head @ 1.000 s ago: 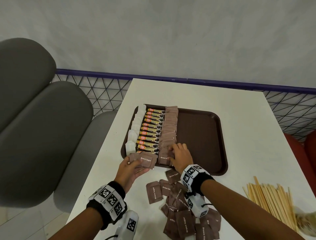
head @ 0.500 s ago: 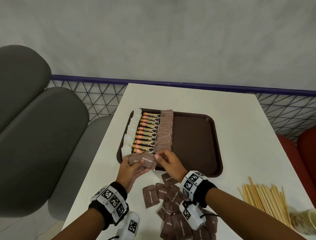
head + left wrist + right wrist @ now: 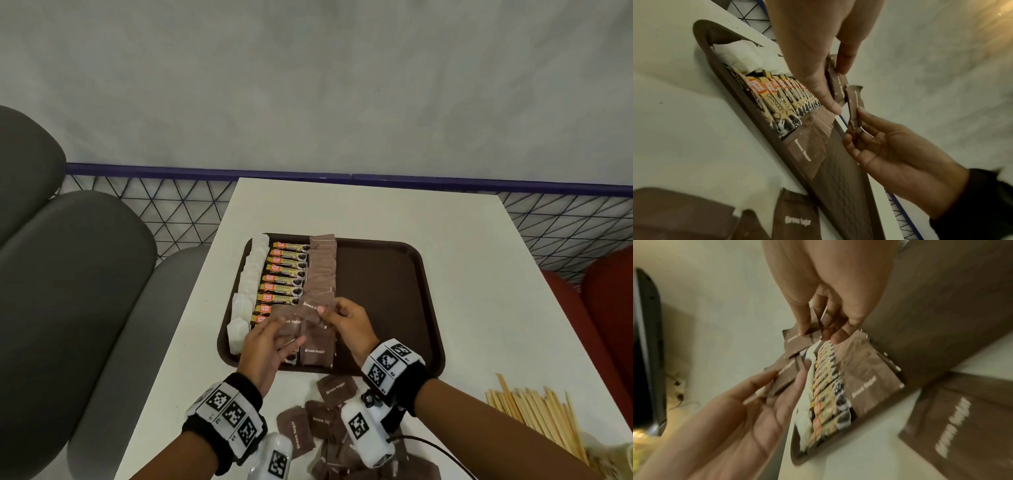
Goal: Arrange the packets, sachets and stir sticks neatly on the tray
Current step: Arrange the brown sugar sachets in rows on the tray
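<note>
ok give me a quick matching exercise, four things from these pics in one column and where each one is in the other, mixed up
Things:
1. coffee sticks
2. stir sticks
3. white sachets
4. loose sugar packets

Places:
A. table, right of the tray
B. tray, leftmost row
C. table, near side of the tray
D. tray, between the white and brown rows

Pairs: 1-D, 2-A, 3-B, 4-C
</note>
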The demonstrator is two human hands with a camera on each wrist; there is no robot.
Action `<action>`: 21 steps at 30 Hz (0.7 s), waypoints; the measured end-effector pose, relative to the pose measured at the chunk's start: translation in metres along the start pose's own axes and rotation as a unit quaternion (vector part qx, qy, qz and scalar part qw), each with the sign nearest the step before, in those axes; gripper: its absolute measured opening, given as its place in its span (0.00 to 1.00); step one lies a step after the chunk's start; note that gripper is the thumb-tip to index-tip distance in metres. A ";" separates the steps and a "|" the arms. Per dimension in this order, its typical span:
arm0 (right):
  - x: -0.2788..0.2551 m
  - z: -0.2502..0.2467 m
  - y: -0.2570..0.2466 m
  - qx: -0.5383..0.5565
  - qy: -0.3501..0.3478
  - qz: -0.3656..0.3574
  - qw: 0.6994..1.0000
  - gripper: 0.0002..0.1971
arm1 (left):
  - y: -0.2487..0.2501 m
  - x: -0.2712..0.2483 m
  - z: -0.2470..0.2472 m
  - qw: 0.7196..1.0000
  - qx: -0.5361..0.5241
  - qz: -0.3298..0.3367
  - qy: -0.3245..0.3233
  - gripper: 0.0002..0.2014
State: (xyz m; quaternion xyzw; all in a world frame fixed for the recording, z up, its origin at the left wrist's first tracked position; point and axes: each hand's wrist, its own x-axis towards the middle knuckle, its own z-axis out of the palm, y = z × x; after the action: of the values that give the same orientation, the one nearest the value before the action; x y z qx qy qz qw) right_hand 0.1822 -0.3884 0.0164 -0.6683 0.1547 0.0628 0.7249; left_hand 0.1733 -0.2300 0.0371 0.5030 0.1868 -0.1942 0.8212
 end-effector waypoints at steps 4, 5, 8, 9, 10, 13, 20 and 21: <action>0.041 -0.026 -0.011 -0.037 0.091 -0.009 0.995 0.07 | 0.010 0.013 -0.003 1.000 0.023 0.005 0.010 0.15; 0.054 -0.034 -0.013 -0.057 0.114 -0.011 0.992 0.08 | 0.012 0.015 -0.004 0.999 0.034 0.009 0.009 0.15; 0.095 -0.054 -0.019 -0.125 0.173 -0.013 0.977 0.04 | 0.020 0.022 -0.009 0.998 0.054 0.022 0.016 0.15; 0.107 -0.058 -0.021 -0.148 0.182 -0.013 0.972 0.02 | 0.023 0.024 -0.011 0.998 0.060 0.026 0.017 0.15; 0.118 -0.062 -0.023 -0.174 0.187 -0.013 0.967 0.01 | 0.026 0.025 -0.013 0.997 0.065 0.030 0.018 0.15; 0.144 -0.068 -0.027 -0.239 0.197 -0.002 0.951 0.07 | 0.033 0.029 -0.020 0.996 0.074 0.035 0.024 0.14; 0.171 -0.066 -0.029 -0.280 0.205 -0.009 0.938 0.07 | 0.038 0.035 -0.040 0.994 0.098 0.027 0.041 0.09; 0.174 -0.066 -0.029 -0.285 0.204 -0.009 0.937 0.07 | 0.038 0.036 -0.041 0.993 0.105 0.026 0.044 0.09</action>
State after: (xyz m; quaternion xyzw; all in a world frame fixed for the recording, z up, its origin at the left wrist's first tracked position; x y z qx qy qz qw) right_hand 0.3458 -0.4770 -0.0139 -0.8466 0.2689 -0.0397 0.4575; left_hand 0.2187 -0.1817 0.0301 0.5991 0.1880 -0.1694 0.7596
